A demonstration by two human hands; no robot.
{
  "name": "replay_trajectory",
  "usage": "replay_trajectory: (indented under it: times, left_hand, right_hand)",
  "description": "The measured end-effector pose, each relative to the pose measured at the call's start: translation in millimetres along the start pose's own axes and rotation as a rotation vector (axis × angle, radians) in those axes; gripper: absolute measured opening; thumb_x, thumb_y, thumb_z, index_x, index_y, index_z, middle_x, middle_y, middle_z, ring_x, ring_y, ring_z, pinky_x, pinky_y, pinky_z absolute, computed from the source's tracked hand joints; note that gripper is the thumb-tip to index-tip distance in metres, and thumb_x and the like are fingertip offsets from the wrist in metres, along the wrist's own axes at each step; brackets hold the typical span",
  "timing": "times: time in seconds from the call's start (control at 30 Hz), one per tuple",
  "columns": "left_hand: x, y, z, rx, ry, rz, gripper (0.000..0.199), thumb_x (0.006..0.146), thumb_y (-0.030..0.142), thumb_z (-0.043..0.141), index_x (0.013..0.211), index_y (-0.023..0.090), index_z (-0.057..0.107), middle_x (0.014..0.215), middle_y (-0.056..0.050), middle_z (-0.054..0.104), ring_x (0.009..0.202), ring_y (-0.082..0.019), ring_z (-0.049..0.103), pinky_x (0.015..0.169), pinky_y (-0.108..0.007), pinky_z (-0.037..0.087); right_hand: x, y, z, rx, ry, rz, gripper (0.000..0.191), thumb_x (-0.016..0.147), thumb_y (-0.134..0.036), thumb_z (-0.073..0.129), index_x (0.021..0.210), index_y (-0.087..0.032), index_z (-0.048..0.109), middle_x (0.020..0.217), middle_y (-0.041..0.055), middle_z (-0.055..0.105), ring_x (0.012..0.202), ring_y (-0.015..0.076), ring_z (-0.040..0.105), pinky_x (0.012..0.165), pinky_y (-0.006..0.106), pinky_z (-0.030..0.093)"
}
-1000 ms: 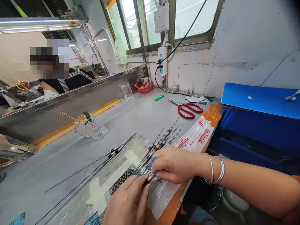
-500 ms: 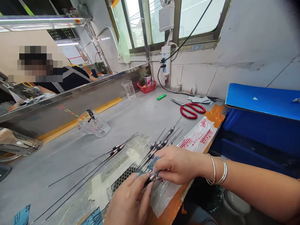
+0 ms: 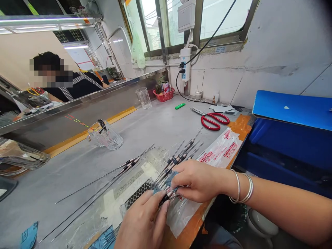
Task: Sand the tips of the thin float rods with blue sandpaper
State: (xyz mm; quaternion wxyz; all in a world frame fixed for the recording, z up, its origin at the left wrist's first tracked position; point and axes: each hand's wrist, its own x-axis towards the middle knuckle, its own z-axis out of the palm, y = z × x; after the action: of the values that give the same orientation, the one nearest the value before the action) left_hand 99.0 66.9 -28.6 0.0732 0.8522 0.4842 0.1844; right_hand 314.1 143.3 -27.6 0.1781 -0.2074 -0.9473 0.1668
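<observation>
Between thumb and fingers, my left hand (image 3: pixel 145 219) pinches a fishing float (image 3: pixel 166 198) with a dark, pale-banded body. My right hand (image 3: pixel 193 180), two silver bangles on its wrist, is closed on a folded piece of blue sandpaper (image 3: pixel 170 177) at the float's upper end. Part of the float is hidden by the fingers. Just beyond the hands lies a bunch of similar floats (image 3: pixel 176 159) with thin stems. Several more floats (image 3: pixel 129 165) rest to the left, their long stems pointing toward me. Another blue sandpaper piece (image 3: pixel 103 238) lies under thin rods beside my left hand.
Red-handled scissors (image 3: pixel 214 121), a green lighter-like object (image 3: pixel 180 106) and a red basket (image 3: pixel 163 96) stand farther back. A glass mug (image 3: pixel 111 136) holds colored float tips. Blue bins (image 3: pixel 290 138) are at right, plastic film (image 3: pixel 220 148) along the edge. A person (image 3: pixel 83 84) sits beyond the partition.
My right hand has shifted slightly up and away along the float, and more of its banded body shows between my hands. The whole view has moved a little.
</observation>
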Motion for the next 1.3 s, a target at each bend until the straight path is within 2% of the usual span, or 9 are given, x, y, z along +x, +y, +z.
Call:
replay_trajectory:
  times: [0.27, 0.47, 0.6, 1.1, 1.3]
  left_hand:
    - [0.4, 0.6, 0.5, -0.001, -0.027, -0.027, 0.018, 0.093, 0.024, 0.047, 0.103, 0.026, 0.062, 0.074, 0.001, 0.061, 0.063, -0.015, 0.063, 0.053, -0.025, 0.051]
    - [1.9, 2.2, 0.5, -0.005, -0.012, -0.017, 0.017, 0.093, 0.025, 0.047, 0.101, 0.026, 0.062, 0.071, 0.002, 0.058, 0.059, -0.014, 0.061, 0.05, -0.025, 0.049]
    - [2.7, 3.4, -0.5, -0.02, 0.021, -0.003, 0.018, 0.093, 0.024, 0.047, 0.102, 0.027, 0.062, 0.069, 0.002, 0.058, 0.06, -0.014, 0.062, 0.047, -0.024, 0.046]
    - [2.7, 2.9, -0.1, -0.03, -0.002, -0.023, 0.017, 0.093, 0.024, 0.048, 0.101, 0.026, 0.063, 0.072, 0.002, 0.06, 0.062, -0.014, 0.062, 0.051, -0.025, 0.05]
    - [1.4, 2.6, 0.0, -0.054, -0.014, -0.035, 0.018, 0.093, 0.025, 0.048, 0.104, 0.028, 0.061, 0.074, 0.002, 0.061, 0.064, -0.015, 0.062, 0.054, -0.027, 0.051]
  right_hand:
    - [0.9, 0.9, 0.5, 0.008, 0.03, -0.018, 0.016, 0.081, -0.015, 0.055, 0.082, -0.016, 0.07, 0.063, 0.0019, 0.055, 0.063, 0.0156, 0.048, 0.057, 0.026, 0.036]
    - [-0.5, 1.1, 1.2, 0.056, 0.059, -0.021, 0.015, 0.083, -0.017, 0.054, 0.081, -0.015, 0.069, 0.063, 0.0015, 0.054, 0.063, 0.0146, 0.048, 0.057, 0.025, 0.036]
    - [-0.6, 1.6, 1.7, 0.038, 0.033, -0.005, 0.014, 0.08, -0.014, 0.056, 0.082, -0.015, 0.07, 0.065, 0.002, 0.056, 0.064, 0.015, 0.048, 0.057, 0.026, 0.036]
    - [0.0, 2.2, 2.6, 0.11, 0.097, -0.022, 0.014, 0.078, -0.013, 0.056, 0.078, -0.014, 0.07, 0.061, 0.0, 0.049, 0.06, 0.0132, 0.045, 0.055, 0.025, 0.033]
    - [0.0, 3.4, 5.1, 0.114, 0.071, -0.008, 0.015, 0.077, -0.015, 0.057, 0.082, -0.015, 0.071, 0.063, 0.0006, 0.052, 0.062, 0.0139, 0.047, 0.056, 0.025, 0.034]
